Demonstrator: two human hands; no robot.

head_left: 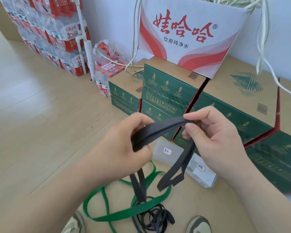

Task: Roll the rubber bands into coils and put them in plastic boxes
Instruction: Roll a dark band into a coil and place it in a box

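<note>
A flat black rubber band (160, 130) stretches between my two hands above the floor. My left hand (124, 142) grips one part of it, with two strands hanging down below the palm. My right hand (213, 132) pinches the other part between thumb and forefinger, and a doubled length hangs down from there. A green band (124, 214) lies looped on the floor under my hands. A tangle of thin black bands (156, 219) rests beside it. Two clear plastic boxes with labels, one (168, 151) and the other (202, 174), sit on the floor by the cartons.
Green and brown cartons (168, 91) are stacked ahead and to the right, with a white and red carton (188, 34) on top. Shrink-wrapped water bottle packs (54, 34) stand at the back left. White cords hang along the wall. My shoes (198, 224) show at the bottom edge.
</note>
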